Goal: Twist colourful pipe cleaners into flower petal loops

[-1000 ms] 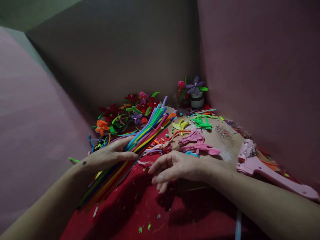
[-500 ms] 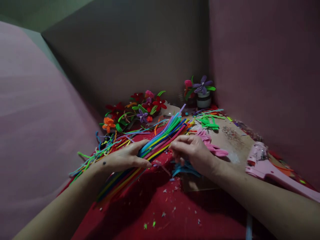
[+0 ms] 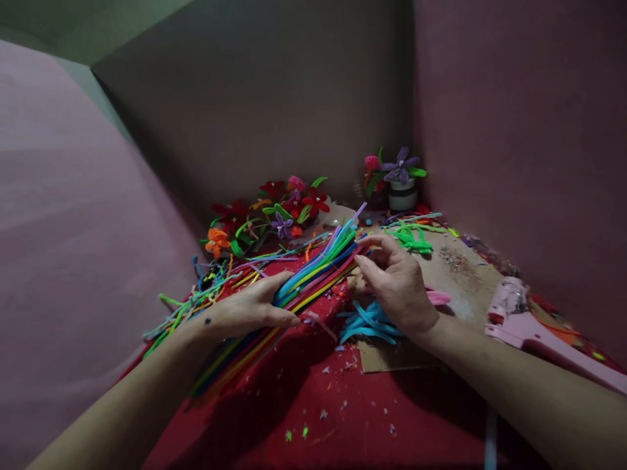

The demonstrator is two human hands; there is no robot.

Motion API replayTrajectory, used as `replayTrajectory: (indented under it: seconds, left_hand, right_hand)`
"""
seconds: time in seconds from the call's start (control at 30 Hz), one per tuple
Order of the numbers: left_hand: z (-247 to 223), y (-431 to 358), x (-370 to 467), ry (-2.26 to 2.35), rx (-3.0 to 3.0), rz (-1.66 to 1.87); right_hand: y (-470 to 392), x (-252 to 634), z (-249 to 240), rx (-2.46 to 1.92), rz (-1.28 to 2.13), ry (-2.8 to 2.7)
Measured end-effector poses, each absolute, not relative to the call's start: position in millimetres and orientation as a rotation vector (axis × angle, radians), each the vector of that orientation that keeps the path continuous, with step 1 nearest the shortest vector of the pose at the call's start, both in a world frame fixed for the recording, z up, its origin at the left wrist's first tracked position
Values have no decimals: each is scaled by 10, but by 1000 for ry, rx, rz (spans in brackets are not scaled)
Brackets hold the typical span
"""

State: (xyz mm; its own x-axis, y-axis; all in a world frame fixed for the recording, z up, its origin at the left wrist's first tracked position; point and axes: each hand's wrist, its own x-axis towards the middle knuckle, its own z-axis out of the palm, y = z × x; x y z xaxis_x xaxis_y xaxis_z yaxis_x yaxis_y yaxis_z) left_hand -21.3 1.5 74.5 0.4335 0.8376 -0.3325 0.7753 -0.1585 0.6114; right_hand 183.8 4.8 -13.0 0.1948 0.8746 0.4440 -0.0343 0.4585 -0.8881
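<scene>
A thick bundle of many-coloured pipe cleaners (image 3: pixel 313 277) lies slantwise in my left hand (image 3: pixel 257 303), whose fingers wrap round its middle. My right hand (image 3: pixel 399 284) is at the bundle's upper right end, thumb and forefinger pinching the tip of a pink pipe cleaner (image 3: pixel 353 261). The other fingers of that hand are curled. Below it, short blue pipe cleaner pieces (image 3: pixel 369 323) rest on a cardboard sheet (image 3: pixel 386 359). A bit of pink pipe cleaner (image 3: pixel 438 297) shows behind the right hand, which hides the rest.
Pipe cleaner flowers (image 3: pixel 281 212) stand at the back, with a small potted purple flower (image 3: pixel 401 166) to their right. Green loops (image 3: pixel 411 238) lie on the cardboard. A pink glue gun (image 3: pixel 529 329) is at the right. Loose pipe cleaners (image 3: pixel 196 307) and scraps cover the red cloth (image 3: pixel 274 418).
My right hand has moved up and right, from beside the bundle's middle to its upper end. More of the blue pieces now show. My left hand keeps its hold.
</scene>
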Motion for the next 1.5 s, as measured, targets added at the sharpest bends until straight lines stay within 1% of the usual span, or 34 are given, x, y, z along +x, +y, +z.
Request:
replayTrajectory:
  seconds: [0.13,0.23,0.5,0.7,0.93,1.03,1.23,1.3,1.37,1.5]
  left_hand:
    - [729,11,-199,1358,1986,97]
    - [731,-13,-156,1410,2074,51]
    - [685,-32,-47,1319,2227,25]
    - [673,-36,-52,1331,2240,29]
    - [714,-62,-39,1262,2171,-32]
    - [698,-66,-45,1290,2286,-80]
    - [478,38,-168,1623,2638,-293]
    - [464,98,-254,1718,2731,-316]
    - [523,181,-378,1840,2798,-314]
    - [750,436,-742,2053,2838,-326]
  right_hand:
    - [-24,1815,-157,-777,145,-1646]
    - [-24,1794,-187,-757,-106,-1862]
    - [-50,1771,-183,-815,-342,-2054]
    - [-67,1784,-162,-647,-543,-2120]
    - [-95,1751,-155,-713,-679,-2193]
    - [-118,1755,-130,-649,-680,-2142]
    - [-212,1787,-77,-478,-622,-2033]
    - [-231,1813,-69,-470,-530,-1979]
    - [-241,1845,-45,-533,-316,-1886]
    - [-227,1906,77,-788,308,-1423]
